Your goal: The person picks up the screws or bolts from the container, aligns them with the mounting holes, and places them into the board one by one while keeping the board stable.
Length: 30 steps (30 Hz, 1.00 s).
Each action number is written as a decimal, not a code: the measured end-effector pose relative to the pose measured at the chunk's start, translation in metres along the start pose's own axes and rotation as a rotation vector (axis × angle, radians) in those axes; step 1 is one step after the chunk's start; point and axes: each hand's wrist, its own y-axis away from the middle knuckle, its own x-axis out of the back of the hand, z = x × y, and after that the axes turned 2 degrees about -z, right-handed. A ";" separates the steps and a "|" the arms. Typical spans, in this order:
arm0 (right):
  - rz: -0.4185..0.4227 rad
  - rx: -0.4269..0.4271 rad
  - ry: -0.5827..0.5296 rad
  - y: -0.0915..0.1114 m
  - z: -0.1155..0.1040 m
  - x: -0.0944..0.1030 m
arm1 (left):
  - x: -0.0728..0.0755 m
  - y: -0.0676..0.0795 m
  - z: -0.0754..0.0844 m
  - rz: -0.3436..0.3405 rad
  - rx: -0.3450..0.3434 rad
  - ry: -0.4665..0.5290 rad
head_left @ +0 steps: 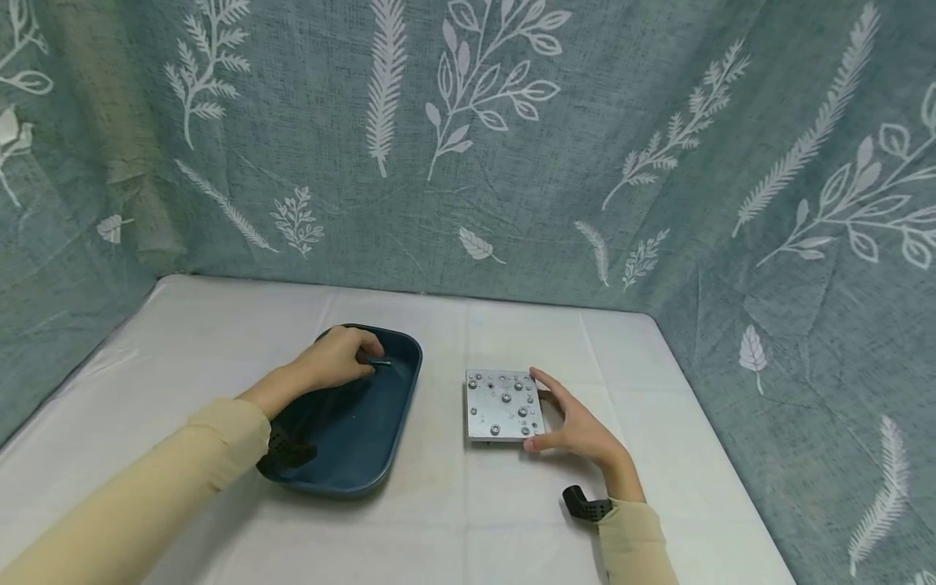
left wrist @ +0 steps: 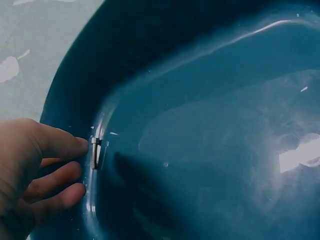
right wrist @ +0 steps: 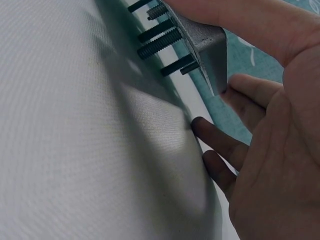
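Note:
In the head view my left hand [head_left: 340, 357] reaches into the far end of a blue tray [head_left: 398, 431]. A small bolt [left wrist: 94, 153] lies by the tray's wall. In the left wrist view the fingertips [left wrist: 80, 146] are right beside that bolt, not round it. At the right, my right hand [head_left: 581, 426] grips a square metal plate [head_left: 486, 413] by its right side, with thumb and index finger at opposite edges. Several bolt heads dot the plate's top. Threaded bolt ends [right wrist: 160, 44] stick out underneath, over the white cloth.
A white cloth [head_left: 453, 504] covers the table. Behind and along the sides hangs a green curtain [head_left: 329, 122] with white leaf prints. A black wrist device [head_left: 585, 505] sits at the right wrist, and another [head_left: 288, 448] at the left, over the tray.

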 end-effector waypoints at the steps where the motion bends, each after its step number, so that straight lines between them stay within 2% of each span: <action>1: 0.001 -0.001 -0.002 0.000 0.000 0.000 | -0.001 -0.002 0.000 -0.005 -0.009 0.005; 8: 0.002 0.011 -0.007 0.000 0.001 0.001 | -0.010 -0.016 -0.002 -0.050 -0.036 0.001; 15: -0.011 0.013 -0.018 -0.001 -0.003 -0.001 | -0.021 -0.023 -0.004 -0.075 -0.034 -0.074; 30: 0.001 0.028 -0.006 0.000 0.001 0.000 | -0.022 -0.019 -0.001 -0.100 -0.074 -0.116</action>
